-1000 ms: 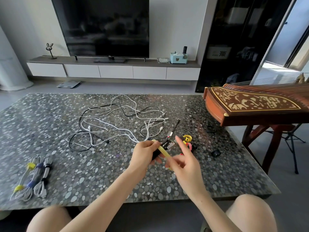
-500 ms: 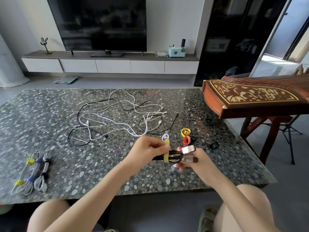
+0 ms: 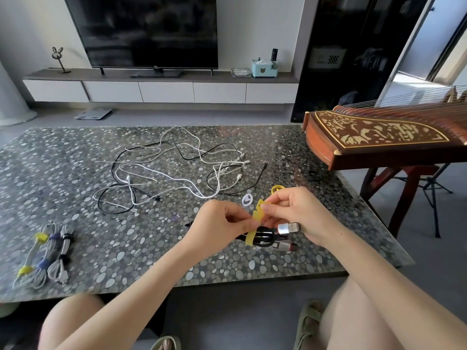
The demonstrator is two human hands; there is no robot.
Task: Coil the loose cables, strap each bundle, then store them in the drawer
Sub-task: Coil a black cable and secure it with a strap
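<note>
A coiled black cable (image 3: 262,239) with silver plugs hangs just above the pebble-patterned table (image 3: 75,173), wrapped by a yellow strap (image 3: 257,218). My left hand (image 3: 222,223) grips the coil and pinches the strap low down. My right hand (image 3: 300,213) pinches the strap's free upper end. Behind them a tangle of loose white and black cables (image 3: 174,173) lies mid-table. Three strapped bundles (image 3: 48,253) lie at the left front.
Spare straps sit behind my hands: a white ring (image 3: 247,199) and a yellow ring (image 3: 277,189). A wooden zither (image 3: 379,137) on a stand overhangs the table's right side. A TV cabinet with drawers (image 3: 166,92) stands across the floor.
The bundle was turned and lowered toward the table's front. My right hand rose from under the plugs and now pinches the strap's free end, pulled upward.
</note>
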